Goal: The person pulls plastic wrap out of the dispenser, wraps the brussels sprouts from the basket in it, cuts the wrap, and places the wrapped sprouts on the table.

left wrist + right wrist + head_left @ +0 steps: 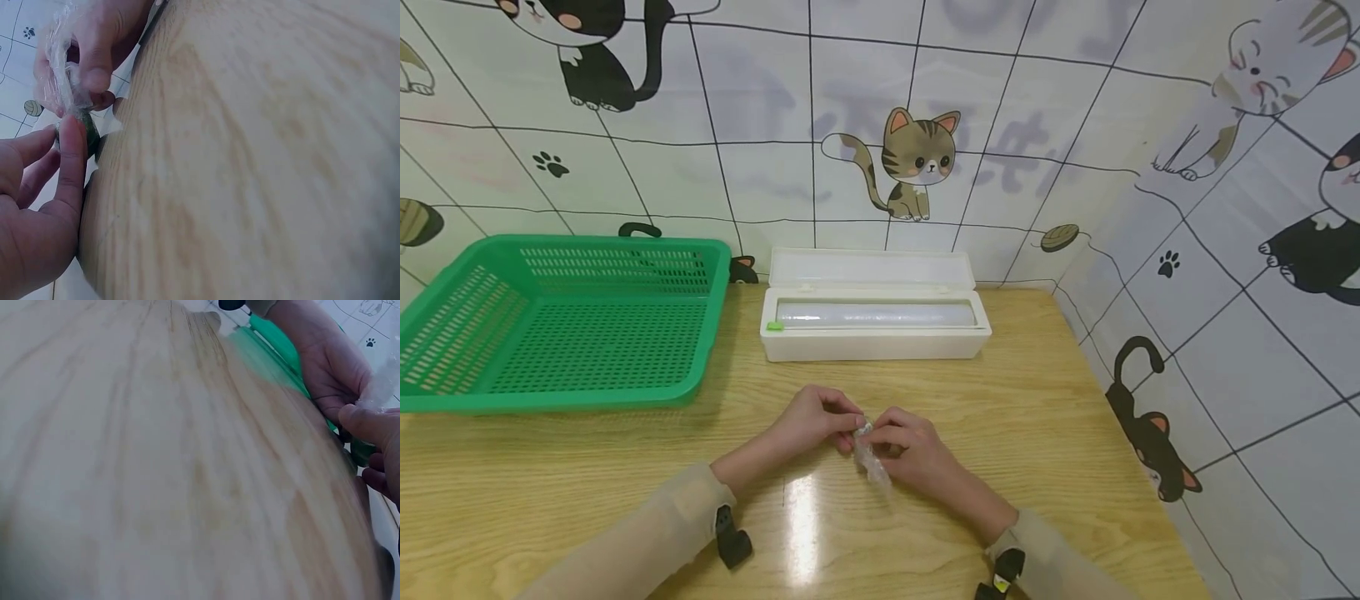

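Observation:
Just in front of me, above the table, both hands meet at a small dark green thing (92,136) in crumpled clear cling film (876,472). My left hand (814,421) holds the green thing between thumb and fingers. From the other side, my right hand (919,452) pinches the gathered film. A loose tail of film hangs down between the hands in the head view. Fingers and film cover most of the green thing, so its kind cannot be made out.
Behind the hands stands a white cling film dispenser (880,346), its lid raised, with a film roll (880,314) inside and a green slider (775,326). A green plastic basket (587,398) sits at the left on the wooden table (1045,400). Cat-patterned sheeting rises behind and right.

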Demonstrator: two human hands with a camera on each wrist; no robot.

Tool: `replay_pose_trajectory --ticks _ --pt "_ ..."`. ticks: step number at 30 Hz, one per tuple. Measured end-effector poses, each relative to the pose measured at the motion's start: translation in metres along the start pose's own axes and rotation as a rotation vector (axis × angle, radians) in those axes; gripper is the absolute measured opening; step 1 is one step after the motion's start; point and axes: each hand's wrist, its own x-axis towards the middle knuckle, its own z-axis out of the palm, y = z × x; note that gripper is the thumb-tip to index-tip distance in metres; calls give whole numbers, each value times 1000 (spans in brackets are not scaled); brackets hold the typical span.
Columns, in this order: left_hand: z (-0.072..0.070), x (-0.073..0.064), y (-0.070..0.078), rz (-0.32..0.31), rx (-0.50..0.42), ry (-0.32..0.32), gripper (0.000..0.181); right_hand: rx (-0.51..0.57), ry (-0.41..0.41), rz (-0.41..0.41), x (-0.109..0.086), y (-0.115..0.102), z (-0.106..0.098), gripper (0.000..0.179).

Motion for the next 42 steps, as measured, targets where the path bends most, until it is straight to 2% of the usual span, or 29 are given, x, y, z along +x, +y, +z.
replay_pose_trajectory --ticks 7,13,19,26,29,33,38,42 --pt "0 1 0 -10 -8 -14 13 -6 71 -66 2 -1 2 9" --pt "-1 1 0 9 8 -19 11 43 80 2 0 -1 3 22" --pt "-1 -1 -1 43 9 -22 12 94 101 72 0 -4 3 22" --pt "-1 -2 -1 40 1 -10 10 148 92 212 1 -8 4 34" --pt "-1 -1 -2 48 7 -5 10 98 118 204 2 -8 7 30" --pt "-1 0 -3 47 22 7 10 24 154 153 3 -8 10 19" --pt "-1 -1 -2 47 39 24 12 68 157 145 4 -10 8 16" --pt "-1 0 -1 37 62 34 13 123 153 207 4 -12 5 13"
